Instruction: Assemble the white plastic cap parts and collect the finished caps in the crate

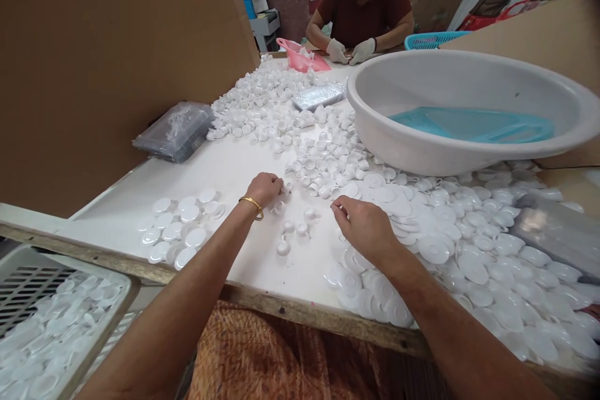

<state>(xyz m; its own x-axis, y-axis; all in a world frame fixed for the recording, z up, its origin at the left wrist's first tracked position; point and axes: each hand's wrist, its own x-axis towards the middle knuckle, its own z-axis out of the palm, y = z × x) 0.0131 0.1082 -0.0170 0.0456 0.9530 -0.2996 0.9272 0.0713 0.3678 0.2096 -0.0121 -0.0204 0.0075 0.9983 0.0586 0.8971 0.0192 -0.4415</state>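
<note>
My left hand [265, 188], with a gold bangle on the wrist, is curled into a loose fist on the white table [234, 169] beside a few small white plastic caps [295, 228]. Its fingertips touch a cap at the edge of the big pile of caps [323, 162]; what they hold is hidden. My right hand [363, 225] rests knuckles up at the edge of a heap of flat white discs [450, 244]. Its fingers are bent and pinched together, and their contents are hidden.
A large white basin [422, 137] holding a teal scoop [473, 125] stands at the right. A small group of discs [180, 231] lies left. A plastic-wrapped pack [175, 131] sits by the cardboard wall [117, 62]. A crate with discs [51, 319] is lower left. A gloved person [360, 12] works opposite.
</note>
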